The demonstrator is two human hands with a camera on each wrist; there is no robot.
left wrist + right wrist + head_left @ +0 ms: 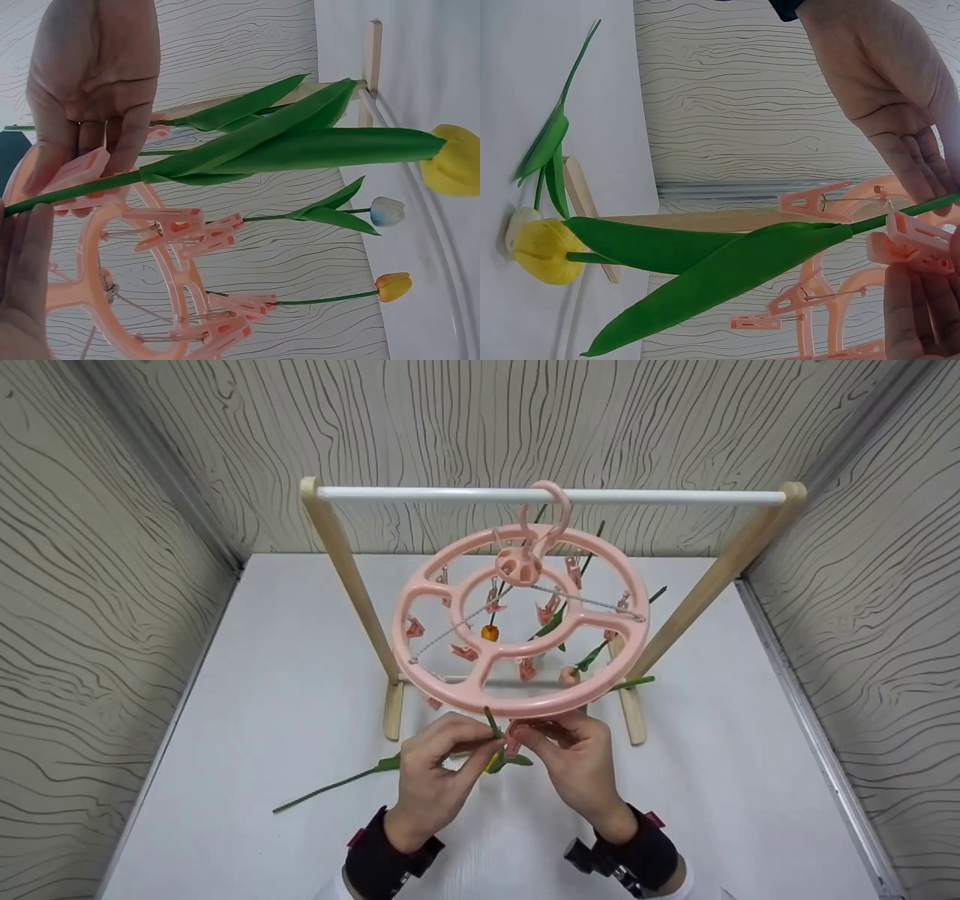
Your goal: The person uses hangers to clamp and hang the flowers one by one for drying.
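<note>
My left hand (442, 769) pinches the green stem of a yellow artificial tulip (549, 252), whose bloom hangs downward below the hands. Beside it, my right hand (583, 765) grips a pink clothespin (513, 739) at the near rim of a round pink drying hanger (487, 703). In the left wrist view the stem lies against the clothespin; whether the jaws bite on it I cannot tell. Other tulips hang from the hanger's clips, among them an orange one (394, 286), a pale blue-white one (387, 211) and a pink one (569, 676).
The hanger's hook sits over a white rod (420, 495) on a wooden stand (349, 577). Another tulip with a green stem (322, 796) and white bloom (516, 225) lies on the white table (225, 720), left of the stand. Patterned panels surround the table.
</note>
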